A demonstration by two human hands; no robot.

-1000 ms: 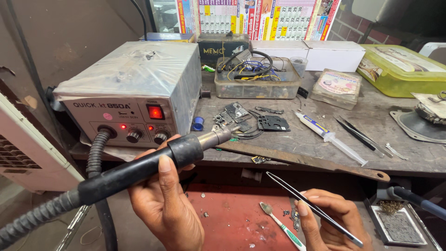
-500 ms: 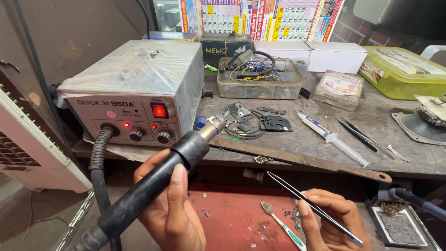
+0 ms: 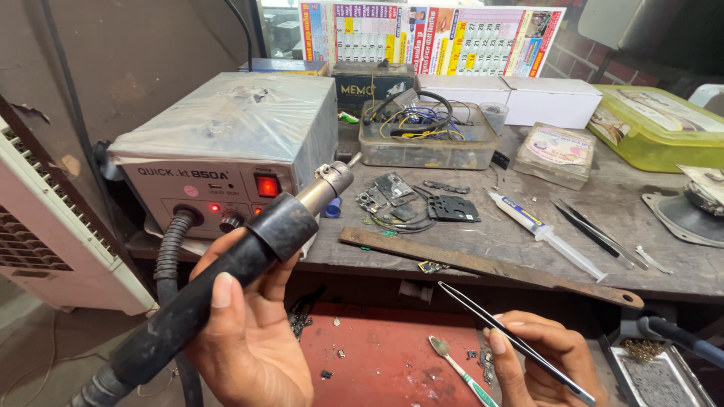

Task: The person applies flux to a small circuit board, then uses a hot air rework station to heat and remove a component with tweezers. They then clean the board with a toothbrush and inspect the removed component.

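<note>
Head view — hands [image 3: 249, 332] (bench edge [image 3: 483, 275] near)

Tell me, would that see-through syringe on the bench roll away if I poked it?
Probably a little. The syringe has a round, smooth barrel lying flat on the bench, so a sideways poke could roll it. Its wider flange near the plunger would likely stop it soon. It looks like thin plastic, so it is probably light and stiff.

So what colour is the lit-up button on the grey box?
Red. The button glows on the front of the grey box, clearest in the head view.
</note>
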